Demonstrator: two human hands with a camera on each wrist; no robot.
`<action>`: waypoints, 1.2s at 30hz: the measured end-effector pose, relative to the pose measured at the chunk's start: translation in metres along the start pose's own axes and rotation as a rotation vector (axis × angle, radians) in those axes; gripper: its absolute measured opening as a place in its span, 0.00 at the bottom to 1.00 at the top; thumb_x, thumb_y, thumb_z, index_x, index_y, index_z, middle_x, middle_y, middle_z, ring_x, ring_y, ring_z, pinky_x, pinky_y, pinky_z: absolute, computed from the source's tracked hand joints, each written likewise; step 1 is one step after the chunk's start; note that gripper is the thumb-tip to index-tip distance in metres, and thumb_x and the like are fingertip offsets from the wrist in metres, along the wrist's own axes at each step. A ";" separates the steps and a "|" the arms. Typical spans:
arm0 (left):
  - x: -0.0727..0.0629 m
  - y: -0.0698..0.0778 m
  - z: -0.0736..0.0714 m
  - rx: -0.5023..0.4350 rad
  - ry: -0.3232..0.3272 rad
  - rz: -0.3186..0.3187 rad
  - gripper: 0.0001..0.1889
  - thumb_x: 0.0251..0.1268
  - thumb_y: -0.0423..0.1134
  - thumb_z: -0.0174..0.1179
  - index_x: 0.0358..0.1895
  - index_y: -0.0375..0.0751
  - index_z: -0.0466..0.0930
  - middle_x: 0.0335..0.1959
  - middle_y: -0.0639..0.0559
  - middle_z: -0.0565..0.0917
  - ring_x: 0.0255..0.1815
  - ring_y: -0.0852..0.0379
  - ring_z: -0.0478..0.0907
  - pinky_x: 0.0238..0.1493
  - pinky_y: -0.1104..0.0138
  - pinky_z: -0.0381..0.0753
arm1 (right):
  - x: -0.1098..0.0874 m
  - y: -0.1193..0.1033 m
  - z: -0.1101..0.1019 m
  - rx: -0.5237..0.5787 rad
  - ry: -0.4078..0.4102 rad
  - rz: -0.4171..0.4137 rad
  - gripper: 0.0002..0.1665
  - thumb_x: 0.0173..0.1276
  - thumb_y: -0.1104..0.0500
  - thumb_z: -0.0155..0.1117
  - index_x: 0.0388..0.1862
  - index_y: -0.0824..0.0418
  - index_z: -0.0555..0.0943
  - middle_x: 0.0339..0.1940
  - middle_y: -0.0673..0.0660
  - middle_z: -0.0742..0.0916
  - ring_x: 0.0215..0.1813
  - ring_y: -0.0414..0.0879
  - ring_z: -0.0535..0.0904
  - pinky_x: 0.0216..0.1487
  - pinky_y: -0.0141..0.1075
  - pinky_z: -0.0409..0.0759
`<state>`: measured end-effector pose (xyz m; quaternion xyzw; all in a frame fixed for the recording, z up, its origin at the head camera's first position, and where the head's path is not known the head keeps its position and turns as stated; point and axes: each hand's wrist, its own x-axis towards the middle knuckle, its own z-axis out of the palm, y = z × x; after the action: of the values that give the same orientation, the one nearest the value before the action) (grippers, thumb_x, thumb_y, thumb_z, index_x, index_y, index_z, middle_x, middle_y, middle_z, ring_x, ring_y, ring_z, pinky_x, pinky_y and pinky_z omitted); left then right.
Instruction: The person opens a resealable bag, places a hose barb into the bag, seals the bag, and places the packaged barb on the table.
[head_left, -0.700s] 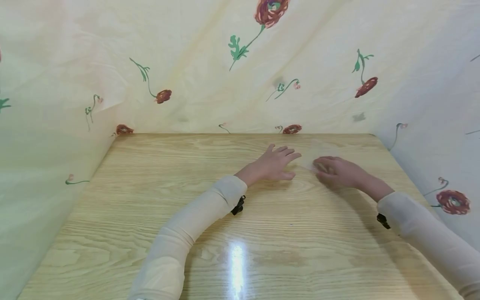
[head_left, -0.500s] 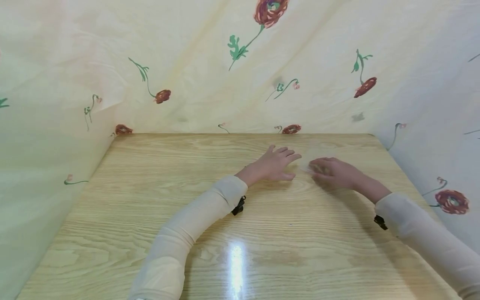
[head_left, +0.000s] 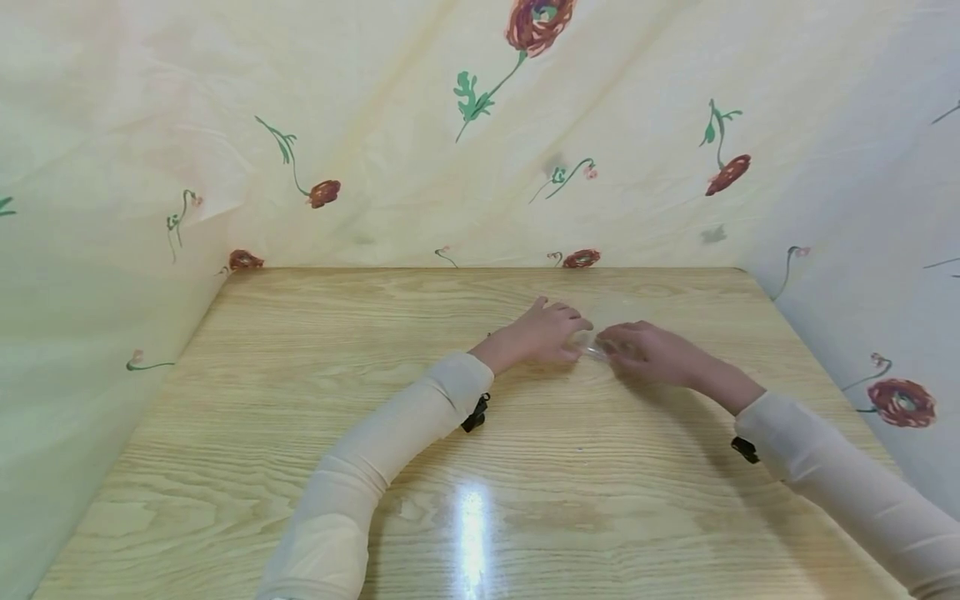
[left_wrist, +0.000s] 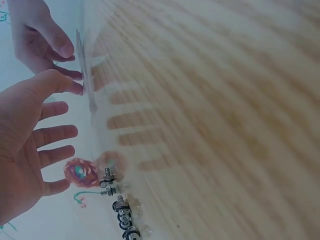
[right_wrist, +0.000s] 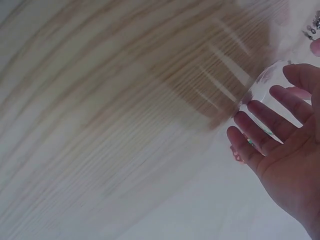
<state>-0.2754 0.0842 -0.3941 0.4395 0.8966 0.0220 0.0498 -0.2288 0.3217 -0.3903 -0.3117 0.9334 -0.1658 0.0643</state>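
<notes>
Between both hands — clear sheet

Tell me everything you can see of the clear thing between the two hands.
The clear plastic piece is see-through, thin and nearly colourless, so the wood grain shows through it. The left wrist view shows it edge-on as a thin flat sheet standing up from the wooden table. It sits far back on the table, right of centre. The right hand touches it from the right with its fingertips, and the left hand meets it from the left. Its full outline cannot be made out.
</notes>
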 end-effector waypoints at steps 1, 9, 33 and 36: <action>0.000 0.000 0.000 -0.006 -0.010 -0.001 0.28 0.76 0.54 0.53 0.76 0.55 0.66 0.76 0.54 0.70 0.79 0.52 0.62 0.79 0.43 0.53 | 0.000 -0.001 0.000 0.003 0.000 -0.004 0.24 0.74 0.62 0.63 0.66 0.69 0.77 0.63 0.69 0.83 0.64 0.67 0.78 0.62 0.62 0.75; -0.004 -0.003 0.001 -0.029 -0.039 0.018 0.27 0.74 0.51 0.56 0.73 0.55 0.70 0.74 0.52 0.72 0.78 0.50 0.64 0.78 0.42 0.55 | 0.005 -0.008 0.007 -0.003 0.016 -0.042 0.26 0.68 0.64 0.68 0.64 0.69 0.78 0.63 0.68 0.83 0.63 0.66 0.78 0.61 0.62 0.75; -0.009 -0.012 0.002 -0.033 -0.011 0.056 0.14 0.68 0.47 0.65 0.55 0.56 0.84 0.61 0.55 0.81 0.68 0.51 0.73 0.75 0.43 0.61 | 0.009 -0.015 0.011 -0.082 -0.010 -0.080 0.32 0.58 0.61 0.73 0.64 0.64 0.80 0.66 0.69 0.81 0.65 0.68 0.77 0.61 0.61 0.77; -0.009 -0.013 0.002 -0.031 0.001 0.060 0.11 0.68 0.46 0.65 0.51 0.57 0.84 0.59 0.56 0.80 0.66 0.52 0.74 0.74 0.44 0.63 | 0.009 -0.013 0.012 -0.088 -0.001 -0.092 0.31 0.58 0.61 0.73 0.63 0.64 0.81 0.64 0.68 0.82 0.65 0.66 0.77 0.61 0.60 0.77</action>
<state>-0.2798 0.0695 -0.3970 0.4654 0.8825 0.0377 0.0553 -0.2259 0.3034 -0.3971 -0.3571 0.9244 -0.1271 0.0430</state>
